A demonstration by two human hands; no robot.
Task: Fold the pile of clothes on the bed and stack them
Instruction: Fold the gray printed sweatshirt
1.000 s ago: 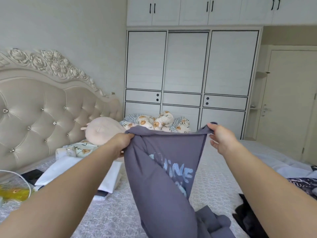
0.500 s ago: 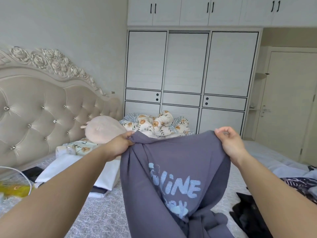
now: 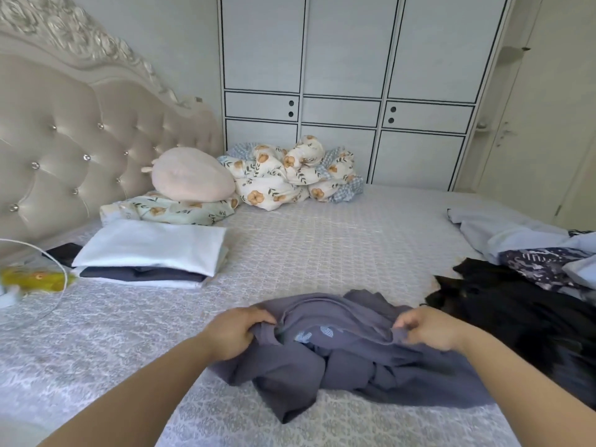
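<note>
A grey-purple T-shirt with pale blue print lies crumpled on the bed in front of me. My left hand grips its left upper edge and my right hand pinches its right upper edge, both low at the bed surface. At the left sits a folded stack, white on top with a dark piece beneath. The unfolded pile lies at the right: a black garment, a patterned navy one and pale blue cloth.
A tufted headboard stands at the left. A pink plush and floral bedding sit at the far end, before a white wardrobe. A phone, a white cable and a yellow object lie at the left edge.
The T-shirt was held up and spread in the air; both hands have now brought it down onto the bed, where it lies bunched. My view has tilted downward.
</note>
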